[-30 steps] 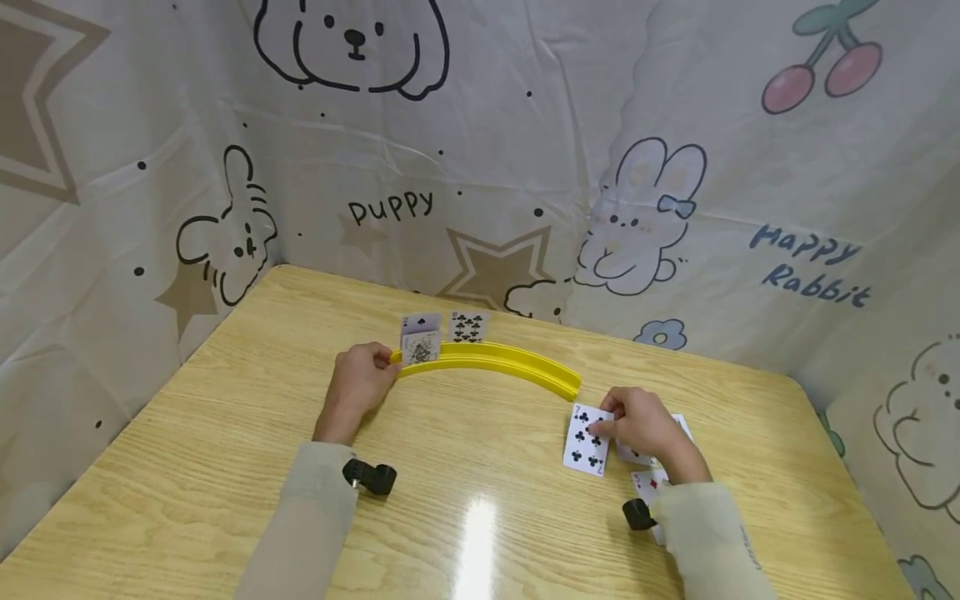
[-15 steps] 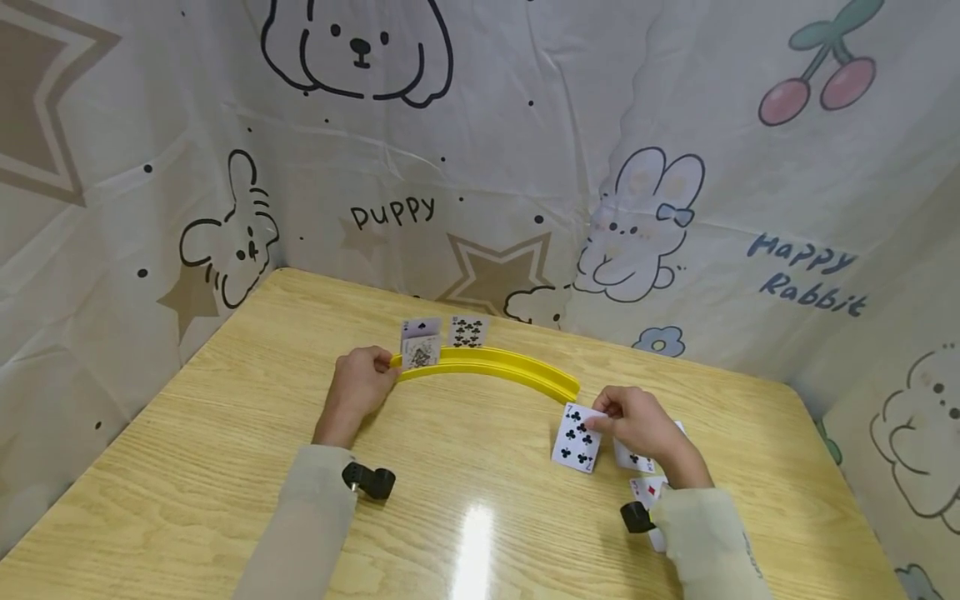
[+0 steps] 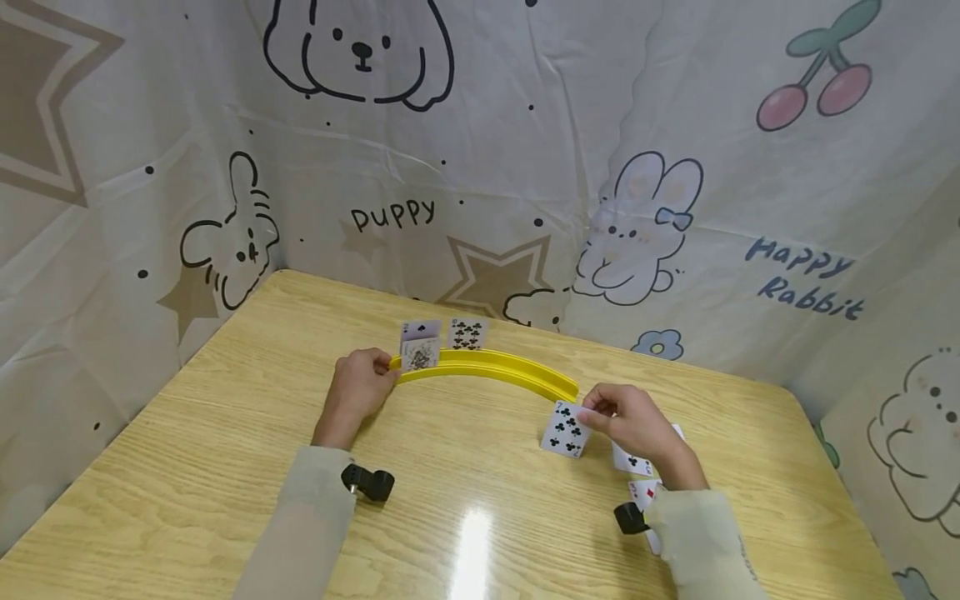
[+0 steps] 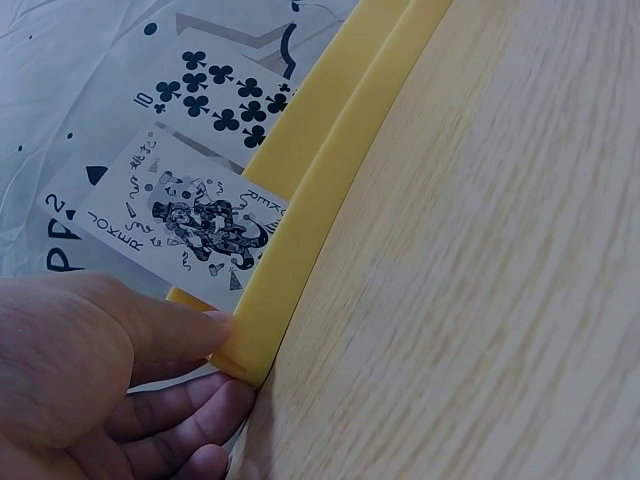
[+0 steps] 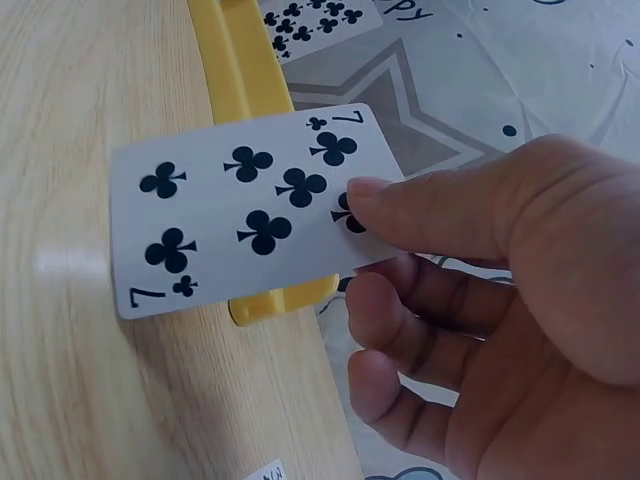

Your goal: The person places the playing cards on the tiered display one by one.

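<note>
Between thumb and fingers, my right hand [image 3: 630,421] pinches a seven of clubs playing card [image 5: 240,210] by its edge, face toward me. In the head view the card is just in front of the right end of a curved yellow card holder [image 3: 495,367]. My left hand [image 3: 360,387] grips the holder's left end, thumb on top and fingers beneath, as the left wrist view shows. In the holder's grooves stand a joker [image 4: 200,215], a two of spades [image 3: 420,328] behind it, and a ten of clubs [image 4: 215,95] to their right.
Under the right forearm lie more cards on the wooden table [image 3: 420,492], among them a club card [image 3: 632,461] and a diamond card [image 3: 643,493], partly hidden. A printed cloth [image 3: 495,150] hangs behind the table. Each wrist wears a small black camera [image 3: 367,482].
My right hand has carried the seven of clubs leftward, closer to the holder's right end. The left hand keeps its grip on the holder, and the standing cards stay put.
</note>
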Tool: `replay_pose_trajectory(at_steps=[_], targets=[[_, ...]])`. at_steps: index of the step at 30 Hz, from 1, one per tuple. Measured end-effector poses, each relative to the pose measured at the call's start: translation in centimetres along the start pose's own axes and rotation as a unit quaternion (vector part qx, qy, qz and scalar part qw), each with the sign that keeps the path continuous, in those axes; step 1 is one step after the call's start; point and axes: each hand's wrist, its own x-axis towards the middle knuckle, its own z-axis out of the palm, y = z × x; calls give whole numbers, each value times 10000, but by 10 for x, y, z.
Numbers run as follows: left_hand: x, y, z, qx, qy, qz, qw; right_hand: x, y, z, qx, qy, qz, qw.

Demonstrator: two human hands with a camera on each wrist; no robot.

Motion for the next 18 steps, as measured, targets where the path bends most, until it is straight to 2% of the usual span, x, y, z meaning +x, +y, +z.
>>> replay_pose_trajectory(at_steps=[9, 18], targets=[[0, -2, 0, 23, 13, 45, 10000, 4, -8, 3, -31, 238, -236, 9994], [1, -3, 2, 16, 66, 82, 9999, 13, -16, 6, 89, 381, -155, 9991]])
